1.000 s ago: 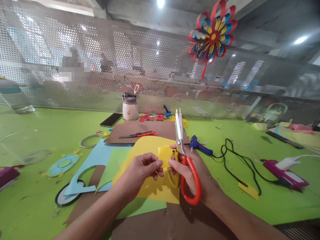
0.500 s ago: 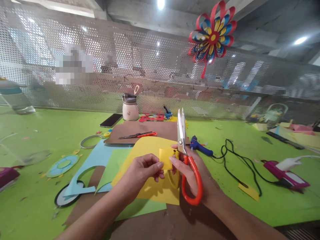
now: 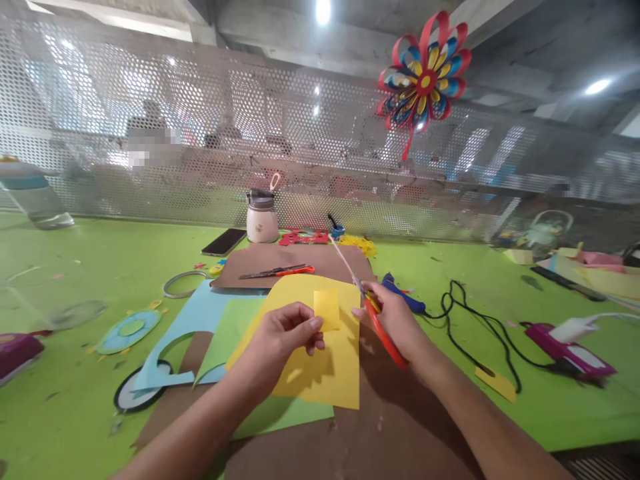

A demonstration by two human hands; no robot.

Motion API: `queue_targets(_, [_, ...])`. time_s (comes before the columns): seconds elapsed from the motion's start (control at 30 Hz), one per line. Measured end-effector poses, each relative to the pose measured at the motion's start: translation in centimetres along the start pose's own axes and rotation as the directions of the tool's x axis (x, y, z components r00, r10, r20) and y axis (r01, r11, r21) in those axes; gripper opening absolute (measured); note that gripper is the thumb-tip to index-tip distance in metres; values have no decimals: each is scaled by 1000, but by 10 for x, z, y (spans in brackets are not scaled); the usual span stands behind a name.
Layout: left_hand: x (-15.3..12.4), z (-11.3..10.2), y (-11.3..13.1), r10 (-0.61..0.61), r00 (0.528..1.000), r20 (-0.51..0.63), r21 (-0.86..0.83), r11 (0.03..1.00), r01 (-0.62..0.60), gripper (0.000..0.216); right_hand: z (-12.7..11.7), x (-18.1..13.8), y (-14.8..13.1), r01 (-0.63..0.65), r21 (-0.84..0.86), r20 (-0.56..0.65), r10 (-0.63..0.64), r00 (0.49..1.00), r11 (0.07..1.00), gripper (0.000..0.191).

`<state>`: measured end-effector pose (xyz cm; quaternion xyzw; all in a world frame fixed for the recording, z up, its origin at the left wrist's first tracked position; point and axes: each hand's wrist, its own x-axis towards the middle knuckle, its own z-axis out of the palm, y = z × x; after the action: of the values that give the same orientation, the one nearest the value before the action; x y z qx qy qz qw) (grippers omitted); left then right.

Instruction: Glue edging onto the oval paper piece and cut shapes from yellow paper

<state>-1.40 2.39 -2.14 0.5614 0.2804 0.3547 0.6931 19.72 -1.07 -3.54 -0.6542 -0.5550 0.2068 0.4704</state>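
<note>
My left hand (image 3: 283, 337) pinches a small yellow paper square (image 3: 327, 309) and holds it up above a larger yellow sheet (image 3: 320, 363). To its right, my right hand (image 3: 393, 320) grips red-handled scissors (image 3: 373, 313). Their blades slant up and to the left, away from the square. The yellow sheet lies over green (image 3: 225, 333), blue (image 3: 193, 320) and brown paper (image 3: 350, 440) on the green table (image 3: 75, 413).
At the back stand a white jar (image 3: 261, 217), a phone (image 3: 223, 241) and a second pair of scissors (image 3: 277, 271) on brown card. A blue glue gun (image 3: 403, 293) with a black cable (image 3: 475, 327) and a pink device (image 3: 573, 343) lie right. Paper rings (image 3: 131, 327) sit left. A paper flower (image 3: 424, 75) hangs on the mesh wall.
My right hand has drawn the scissors away from the yellow square, to the right, and tilted the blades over to the left. My left hand keeps its hold on the square.
</note>
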Motion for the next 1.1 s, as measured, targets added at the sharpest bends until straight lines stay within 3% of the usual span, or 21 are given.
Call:
queue_targets(0.13, [-2,2,5,124,986,-109,130,985,-109,21,-4,-6,3,0,-276,64,19,998,961,40])
queue_targets(0.3, [-1,1,6,167,970,-177,185,974,-134,20,-16,-38,17,-3,-535,74,50,996,845,45])
queue_targets(0.47, [1,-2,3,121,983,-141,144,984,-101,20,-29,-58,26,47,-724,106,44,993,688,43])
queue_targets(0.6, [1,-3,3,123,986,-116,112,988,-110,19,-39,-58,12,132,-792,181,24,983,596,33])
queue_targets(0.67, [1,-3,3,132,986,-105,128,985,-118,20,-42,-55,-3,196,-735,220,-46,975,649,30])
queue_targets(0.7, [1,-3,3,137,986,-98,145,982,-122,20,-42,-52,-13,238,-644,231,-112,967,727,28])
queue_targets(0.77, [1,-2,2,143,986,-87,185,975,-125,20,-37,-45,-32,260,-311,190,-208,960,914,25])
queue_targets(0.8, [1,-1,2,147,986,-83,207,970,-128,20,-33,-41,-41,262,-155,163,-237,958,952,24])
queue_targets(0.9, [2,1,-1,160,985,-71,246,959,-138,20,-16,-29,-58,257,112,113,-269,956,960,22])
queue_targets(1.1, [4,-2,-6,198,979,-50,340,925,-170,15,4,-16,-58,112,211,188,-153,970,971,17])
